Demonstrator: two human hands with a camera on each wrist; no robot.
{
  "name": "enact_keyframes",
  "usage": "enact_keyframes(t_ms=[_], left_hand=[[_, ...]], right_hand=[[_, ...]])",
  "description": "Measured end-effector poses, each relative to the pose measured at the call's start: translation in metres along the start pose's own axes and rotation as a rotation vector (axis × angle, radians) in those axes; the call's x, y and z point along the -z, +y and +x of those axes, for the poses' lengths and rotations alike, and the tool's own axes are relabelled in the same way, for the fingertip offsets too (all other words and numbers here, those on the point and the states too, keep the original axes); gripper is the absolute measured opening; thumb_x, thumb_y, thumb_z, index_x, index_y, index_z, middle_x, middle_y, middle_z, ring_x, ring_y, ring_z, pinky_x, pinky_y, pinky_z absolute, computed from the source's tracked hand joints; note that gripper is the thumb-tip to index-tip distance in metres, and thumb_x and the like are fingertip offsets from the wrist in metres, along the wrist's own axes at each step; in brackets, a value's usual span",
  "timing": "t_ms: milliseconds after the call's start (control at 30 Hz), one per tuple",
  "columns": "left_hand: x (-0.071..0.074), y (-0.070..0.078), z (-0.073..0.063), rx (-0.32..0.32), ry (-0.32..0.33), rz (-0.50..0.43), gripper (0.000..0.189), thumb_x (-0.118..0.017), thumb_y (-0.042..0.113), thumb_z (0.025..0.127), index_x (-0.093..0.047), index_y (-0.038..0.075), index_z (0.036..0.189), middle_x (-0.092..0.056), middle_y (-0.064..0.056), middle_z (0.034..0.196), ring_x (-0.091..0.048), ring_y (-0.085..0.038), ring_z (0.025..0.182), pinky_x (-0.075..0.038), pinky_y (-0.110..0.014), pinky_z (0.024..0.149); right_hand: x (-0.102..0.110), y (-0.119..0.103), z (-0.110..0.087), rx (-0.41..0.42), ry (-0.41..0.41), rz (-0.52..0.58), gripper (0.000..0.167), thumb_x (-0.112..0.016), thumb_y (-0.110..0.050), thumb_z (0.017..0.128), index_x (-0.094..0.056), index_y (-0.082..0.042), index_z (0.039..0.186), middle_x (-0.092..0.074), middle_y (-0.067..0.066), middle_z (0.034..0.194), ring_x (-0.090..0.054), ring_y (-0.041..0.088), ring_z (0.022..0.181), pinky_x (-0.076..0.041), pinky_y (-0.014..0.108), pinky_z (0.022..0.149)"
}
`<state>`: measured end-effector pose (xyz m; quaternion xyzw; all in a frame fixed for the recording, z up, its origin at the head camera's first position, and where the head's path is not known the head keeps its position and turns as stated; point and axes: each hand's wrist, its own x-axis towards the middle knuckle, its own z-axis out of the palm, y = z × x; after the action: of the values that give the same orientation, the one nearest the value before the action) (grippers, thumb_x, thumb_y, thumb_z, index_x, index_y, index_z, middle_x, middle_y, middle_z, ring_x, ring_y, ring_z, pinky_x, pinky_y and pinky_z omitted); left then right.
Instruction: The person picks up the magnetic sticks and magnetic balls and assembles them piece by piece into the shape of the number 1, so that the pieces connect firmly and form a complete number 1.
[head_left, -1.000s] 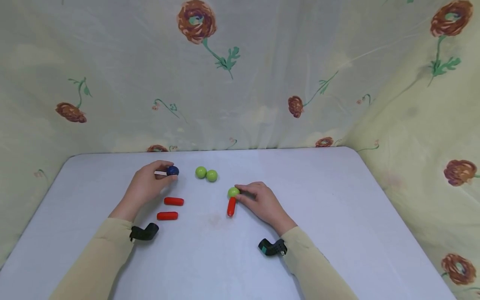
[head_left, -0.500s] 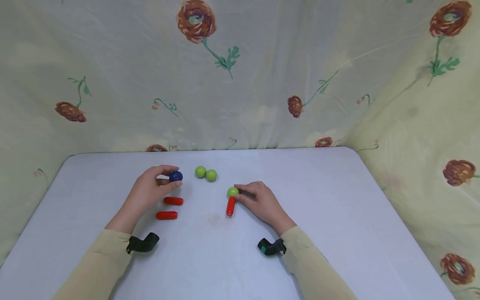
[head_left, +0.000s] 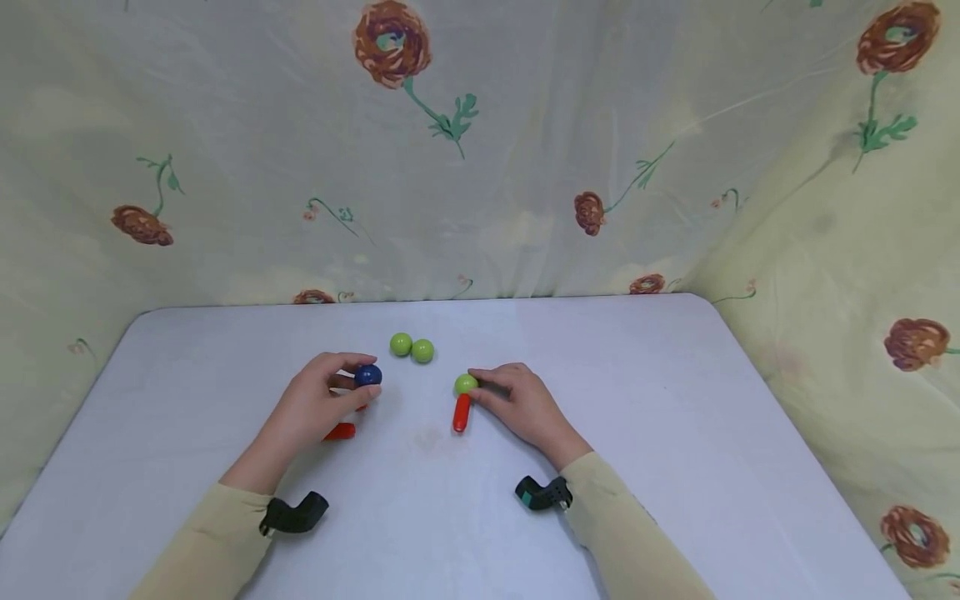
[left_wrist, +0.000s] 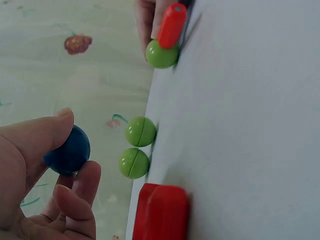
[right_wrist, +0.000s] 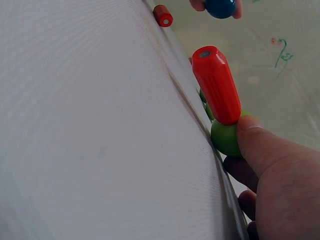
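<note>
A dark blue ball (head_left: 368,375) is pinched between the thumb and fingers of my left hand (head_left: 315,406), raised over the table in the left wrist view. My right hand (head_left: 531,408) pinches a green ball (head_left: 466,383) at the table. Against that ball stands one end of a red rod (head_left: 461,414), which points up and toward me in the right wrist view, a grey disc on its free end (right_wrist: 205,54). Two more red rods lie below my left hand, which partly hides them in the head view; the nearer rod (head_left: 342,431) shows its right end.
Two green balls (head_left: 401,344) sit side by side farther back on the white table (head_left: 645,375). A flowered cloth (head_left: 510,200) hangs behind the table and along its right side. Each wrist wears a black camera mount (head_left: 294,513).
My left hand has come right and toward me with the blue ball, now covering part of the two red rods. The white piece seen beside the ball earlier is out of sight. My right hand stays put.
</note>
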<state>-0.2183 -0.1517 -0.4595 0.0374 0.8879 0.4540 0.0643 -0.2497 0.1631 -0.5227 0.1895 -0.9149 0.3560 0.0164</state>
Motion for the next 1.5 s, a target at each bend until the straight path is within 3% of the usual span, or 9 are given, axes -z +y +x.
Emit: enact_keyframes(t_ms=[233,433,633,1033,1500], left_hand=[[-0.013,-0.001,-0.010,-0.025,-0.007,-0.020,0.048,-0.077,0.032,0.088,-0.062,0.020,0.132,-0.054,-0.006,0.118,-0.059,-0.024,0.096,-0.055,-0.033,0.065],[-0.023,0.002,-0.015,-0.048,0.004,-0.014,0.046,-0.079,0.032,0.086,-0.065,0.020,0.129,-0.056,-0.003,0.116,-0.058,-0.023,0.098,-0.053,-0.034,0.077],[-0.034,0.003,-0.022,-0.071,-0.029,-0.089,0.047,-0.080,0.031,0.085,-0.066,0.019,0.128,-0.057,-0.003,0.116,-0.061,-0.020,0.097,-0.054,-0.034,0.079],[-0.062,0.005,-0.033,-0.025,-0.046,-0.160,0.043,-0.082,0.028,0.082,-0.068,0.027,0.123,-0.059,0.006,0.117,-0.062,-0.017,0.096,-0.055,-0.031,0.078],[-0.079,-0.001,-0.037,-0.049,-0.044,-0.168,0.040,-0.085,0.027,0.080,-0.068,0.028,0.116,-0.062,0.007,0.112,-0.063,-0.012,0.090,-0.054,-0.028,0.077]], right_hand=[[0.001,-0.001,0.000,-0.008,-0.008,-0.001,0.041,-0.070,-0.045,0.091,-0.067,-0.030,0.129,-0.065,-0.016,0.111,-0.052,0.007,0.108,-0.046,0.034,0.094],[0.001,-0.001,0.000,-0.011,-0.008,0.001,0.041,-0.070,-0.045,0.091,-0.067,-0.031,0.129,-0.065,-0.017,0.111,-0.053,0.007,0.107,-0.047,0.034,0.093],[0.001,-0.001,0.000,-0.011,-0.003,-0.008,0.041,-0.070,-0.045,0.090,-0.067,-0.031,0.129,-0.065,-0.017,0.110,-0.053,0.008,0.107,-0.047,0.034,0.093],[0.001,-0.003,-0.001,-0.021,-0.007,-0.007,0.042,-0.068,-0.047,0.091,-0.066,-0.032,0.131,-0.065,-0.016,0.113,-0.053,0.007,0.110,-0.047,0.035,0.095],[0.002,-0.002,-0.001,-0.021,-0.018,-0.003,0.042,-0.067,-0.048,0.092,-0.065,-0.033,0.131,-0.064,-0.016,0.115,-0.053,0.007,0.110,-0.046,0.035,0.096]])
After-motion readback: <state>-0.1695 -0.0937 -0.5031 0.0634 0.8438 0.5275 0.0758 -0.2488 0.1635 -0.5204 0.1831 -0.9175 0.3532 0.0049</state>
